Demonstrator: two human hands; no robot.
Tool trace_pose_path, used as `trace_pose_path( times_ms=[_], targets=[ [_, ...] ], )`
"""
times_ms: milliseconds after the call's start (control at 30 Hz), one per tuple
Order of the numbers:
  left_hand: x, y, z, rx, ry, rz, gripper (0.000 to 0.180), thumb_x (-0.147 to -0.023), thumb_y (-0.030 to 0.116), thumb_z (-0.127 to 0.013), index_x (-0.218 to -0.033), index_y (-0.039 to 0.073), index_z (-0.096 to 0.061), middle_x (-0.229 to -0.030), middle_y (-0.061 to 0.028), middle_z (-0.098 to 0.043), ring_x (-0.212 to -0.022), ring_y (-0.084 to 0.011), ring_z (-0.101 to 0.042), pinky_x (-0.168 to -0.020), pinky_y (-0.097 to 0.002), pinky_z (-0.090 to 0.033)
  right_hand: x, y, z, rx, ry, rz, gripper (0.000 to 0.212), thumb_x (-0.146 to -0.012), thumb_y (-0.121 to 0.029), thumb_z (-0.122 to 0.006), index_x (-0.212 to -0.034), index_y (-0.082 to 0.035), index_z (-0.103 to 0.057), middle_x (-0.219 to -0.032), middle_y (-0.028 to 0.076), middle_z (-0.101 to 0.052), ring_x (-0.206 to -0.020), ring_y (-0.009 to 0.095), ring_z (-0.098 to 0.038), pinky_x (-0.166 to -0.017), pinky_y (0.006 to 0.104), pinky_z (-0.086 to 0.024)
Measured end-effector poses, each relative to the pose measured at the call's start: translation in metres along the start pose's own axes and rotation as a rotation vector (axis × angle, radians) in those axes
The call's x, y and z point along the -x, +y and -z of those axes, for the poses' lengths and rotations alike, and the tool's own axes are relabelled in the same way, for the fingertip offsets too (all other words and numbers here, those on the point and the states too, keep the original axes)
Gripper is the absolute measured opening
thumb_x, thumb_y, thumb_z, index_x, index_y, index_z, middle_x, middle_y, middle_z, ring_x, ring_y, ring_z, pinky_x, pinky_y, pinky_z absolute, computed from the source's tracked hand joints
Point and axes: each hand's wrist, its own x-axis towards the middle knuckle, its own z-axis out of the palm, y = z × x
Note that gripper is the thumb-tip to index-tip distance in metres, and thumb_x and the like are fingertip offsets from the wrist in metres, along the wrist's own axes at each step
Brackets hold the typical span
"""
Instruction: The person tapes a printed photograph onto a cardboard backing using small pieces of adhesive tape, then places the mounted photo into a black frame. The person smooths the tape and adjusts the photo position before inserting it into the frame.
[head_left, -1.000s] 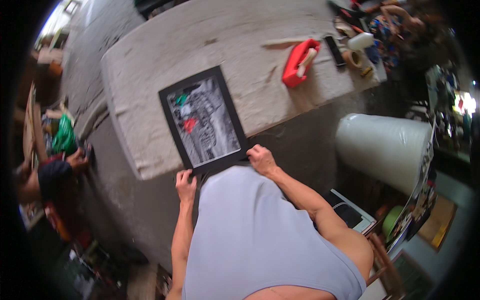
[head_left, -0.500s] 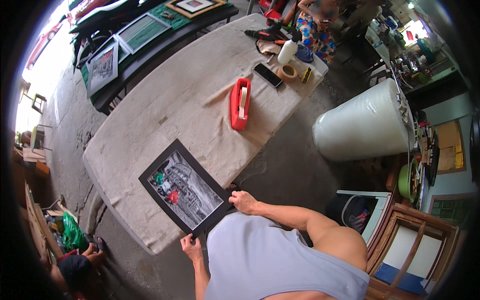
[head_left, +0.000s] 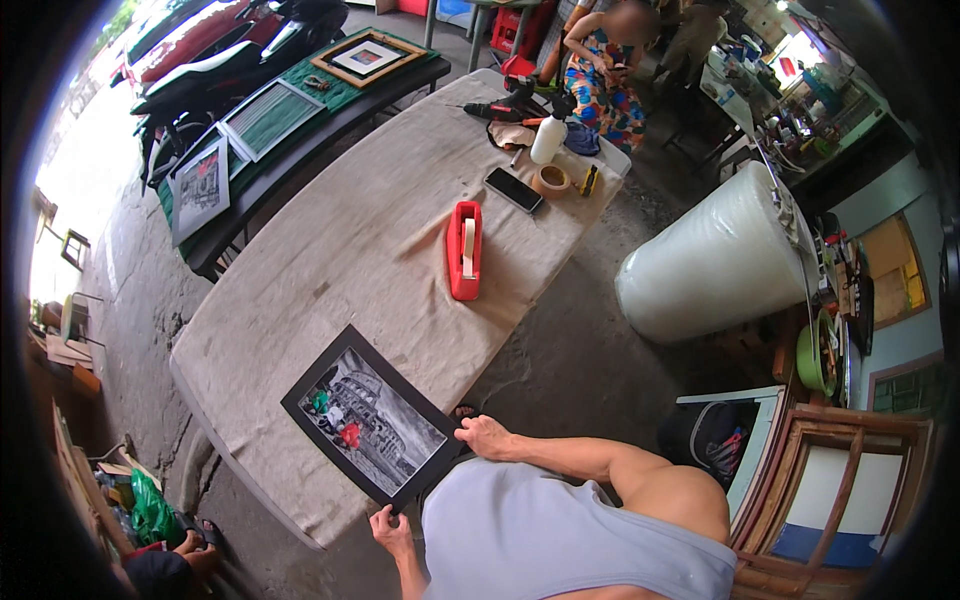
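A black-matted photo print point(head_left: 375, 425), grey with green, white and red patches, lies flat over the near edge of the cloth-covered table point(head_left: 270, 360). My left hand point(head_left: 393, 532) pinches its near corner, fingers closed. At the right corner, my right hand point(head_left: 484, 438) also grips the mat; some of its fingers are hidden beneath. Farther up the table stands a red tape dispenser point(head_left: 465, 250) with a pale roll, apart from both hands.
At the table's far end are a phone point(head_left: 514, 189), a tape roll point(head_left: 550, 181), a white bottle point(head_left: 548, 140) and a power drill point(head_left: 497, 110). A bench point(head_left: 330, 125) holds frames at far left. A large plastic-wrapped roll point(head_left: 710, 255) stands right. Another person point(head_left: 604, 90) sits beyond.
The whole view has shifted, so the table and things on it appear lower, with more of the far background showing. Both hands keep their hold on the photo print.
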Motion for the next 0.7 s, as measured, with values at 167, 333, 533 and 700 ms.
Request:
trace_pose_path(
  times_ms=[167,333,533,700],
  targets=[
    [0.0029,0.0005,-0.0031,0.037,0.027,0.014,0.030,-0.068,0.001,-0.068,-0.098,0.005,-0.071,-0.086,-0.0096,-0.059,-0.067,-0.0211,-0.059,-0.062,-0.0334,-0.050,0.0016,-0.0014,0.0011,0.019,-0.017,0.004,0.005,-0.083,-0.005,-0.056,-0.088,-0.007,-0.058,-0.085,0.015,-0.058,-0.078,0.034,-0.064,-0.072,0.0453,-0.051],
    [0.0038,0.0039,-0.0016,0.025,0.014,0.081,0.031,-0.067,-0.001,-0.069,-0.098,0.004,-0.072,-0.087,-0.0087,-0.061,-0.069,-0.0192,-0.059,-0.065,-0.0329,-0.050,0.0002,-0.0008,0.0032,0.016,-0.054,0.009,0.009,-0.085,-0.007,-0.056,-0.093,-0.008,-0.060,-0.089,0.017,-0.058,-0.082,0.034,-0.064,-0.073,0.0445,-0.052],
    [0.0023,0.0026,0.0002,0.048,0.002,0.075,0.031,-0.067,-0.001,-0.069,-0.098,0.004,-0.072,-0.087,-0.0085,-0.062,-0.071,-0.0193,-0.061,-0.067,-0.0327,-0.051,0.0012,-0.0036,0.0067,0.014,-0.027,0.012,0.008,-0.084,-0.006,-0.056,-0.090,-0.007,-0.060,-0.087,0.017,-0.059,-0.080,0.034,-0.065,-0.072,0.0446,-0.053],
    [0.0035,-0.0033,-0.0008,0.020,0.012,-0.003,0.031,-0.069,0.001,-0.068,-0.099,0.005,-0.071,-0.086,-0.0097,-0.060,-0.068,-0.0210,-0.060,-0.065,-0.0345,-0.052,0.0002,-0.0050,0.0078,0.005,-0.008,0.011,0.007,-0.082,-0.004,-0.057,-0.088,-0.006,-0.060,-0.085,0.016,-0.059,-0.079,0.035,-0.066,-0.071,0.0453,-0.053]
  ],
)
